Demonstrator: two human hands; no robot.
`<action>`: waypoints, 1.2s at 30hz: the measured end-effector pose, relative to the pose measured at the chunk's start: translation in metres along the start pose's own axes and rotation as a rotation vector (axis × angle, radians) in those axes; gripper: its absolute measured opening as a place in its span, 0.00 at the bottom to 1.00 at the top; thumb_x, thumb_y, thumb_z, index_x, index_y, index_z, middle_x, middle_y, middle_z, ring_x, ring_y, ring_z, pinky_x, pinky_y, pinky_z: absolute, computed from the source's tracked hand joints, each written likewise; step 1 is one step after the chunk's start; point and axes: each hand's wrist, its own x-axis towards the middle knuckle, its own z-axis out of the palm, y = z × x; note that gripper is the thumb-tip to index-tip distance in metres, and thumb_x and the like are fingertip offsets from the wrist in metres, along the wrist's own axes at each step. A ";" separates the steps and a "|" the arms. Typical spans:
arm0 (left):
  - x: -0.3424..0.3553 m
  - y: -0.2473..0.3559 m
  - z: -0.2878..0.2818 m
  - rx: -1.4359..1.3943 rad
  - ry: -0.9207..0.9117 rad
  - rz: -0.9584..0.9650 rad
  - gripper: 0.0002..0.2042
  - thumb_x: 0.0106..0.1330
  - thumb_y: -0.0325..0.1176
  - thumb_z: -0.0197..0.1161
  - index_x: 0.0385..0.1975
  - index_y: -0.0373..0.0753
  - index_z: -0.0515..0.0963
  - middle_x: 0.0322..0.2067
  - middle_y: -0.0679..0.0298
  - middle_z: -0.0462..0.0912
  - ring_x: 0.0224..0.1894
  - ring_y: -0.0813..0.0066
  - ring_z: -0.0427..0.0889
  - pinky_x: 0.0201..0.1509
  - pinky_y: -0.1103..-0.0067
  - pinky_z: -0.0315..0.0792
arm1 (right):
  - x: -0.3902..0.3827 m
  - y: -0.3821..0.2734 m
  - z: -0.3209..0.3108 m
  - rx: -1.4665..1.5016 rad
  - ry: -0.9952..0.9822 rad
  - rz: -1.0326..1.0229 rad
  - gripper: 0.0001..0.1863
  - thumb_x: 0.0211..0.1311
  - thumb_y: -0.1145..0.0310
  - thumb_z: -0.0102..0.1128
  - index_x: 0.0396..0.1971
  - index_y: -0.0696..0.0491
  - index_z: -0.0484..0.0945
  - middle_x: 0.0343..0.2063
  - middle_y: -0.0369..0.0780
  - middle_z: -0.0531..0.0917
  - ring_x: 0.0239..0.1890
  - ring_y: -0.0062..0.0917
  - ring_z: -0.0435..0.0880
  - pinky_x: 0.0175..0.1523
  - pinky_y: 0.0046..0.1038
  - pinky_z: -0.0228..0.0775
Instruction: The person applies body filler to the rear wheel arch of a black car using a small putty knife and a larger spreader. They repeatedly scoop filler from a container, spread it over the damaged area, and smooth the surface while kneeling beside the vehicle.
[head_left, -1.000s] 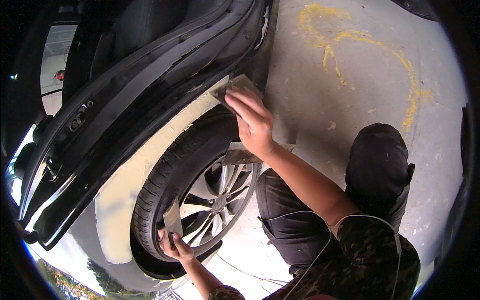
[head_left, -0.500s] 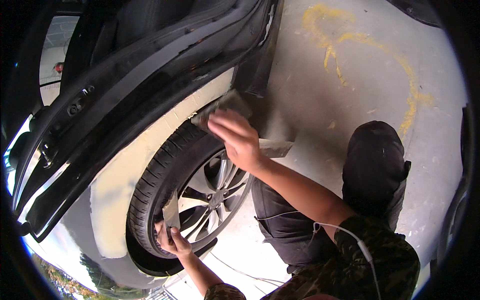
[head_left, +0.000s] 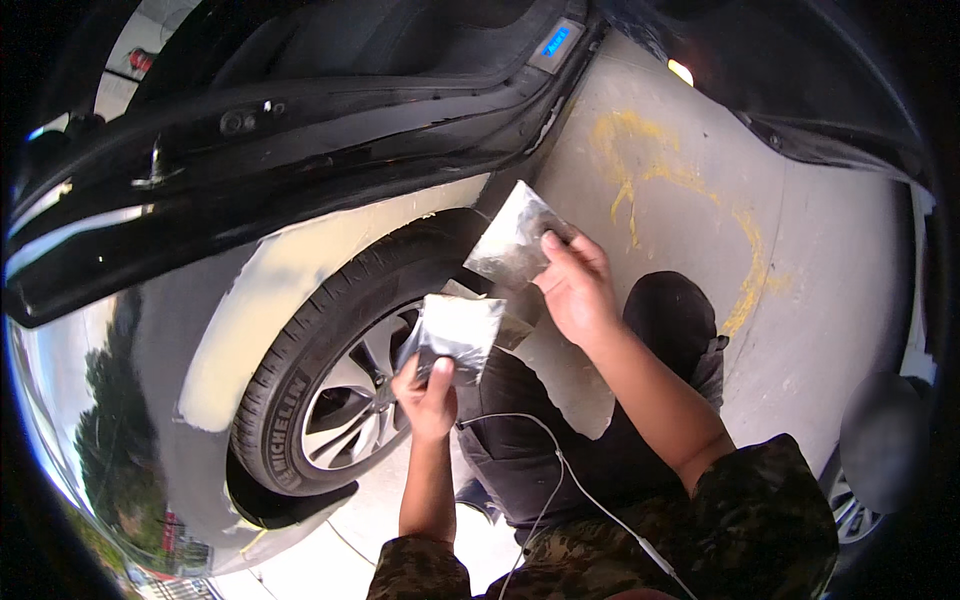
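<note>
My left hand grips a flat, square metal putty spreader, thumb on its face. In my right hand is a second metal putty spreader, tilted, with greyish smears near the thumb. The two blades are apart, held in front of the car's wheel. Behind them, pale cream filler covers a band of the dark car's wheel arch, with a grey patch beside it. A flat, dull piece shows partly behind the left spreader; its kind is unclear.
The black tyre and silver spoked rim sit below the arch. An open car door hangs at the upper right. My bent knee is on the right. Yellow marks run over the grey floor. A white cable crosses my lap.
My right hand has come away from the filler on the arch, its spreader now turned face up. My left hand has risen from the rim toward it. The view has shifted.
</note>
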 end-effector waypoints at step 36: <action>0.129 -0.123 0.267 -0.256 -0.370 -0.297 0.13 0.67 0.22 0.70 0.50 0.34 0.79 0.47 0.65 0.86 0.47 0.80 0.82 0.57 0.80 0.73 | 0.034 -0.220 -0.186 -0.600 0.195 0.004 0.14 0.77 0.67 0.56 0.56 0.56 0.77 0.50 0.36 0.85 0.53 0.23 0.83 0.61 0.33 0.73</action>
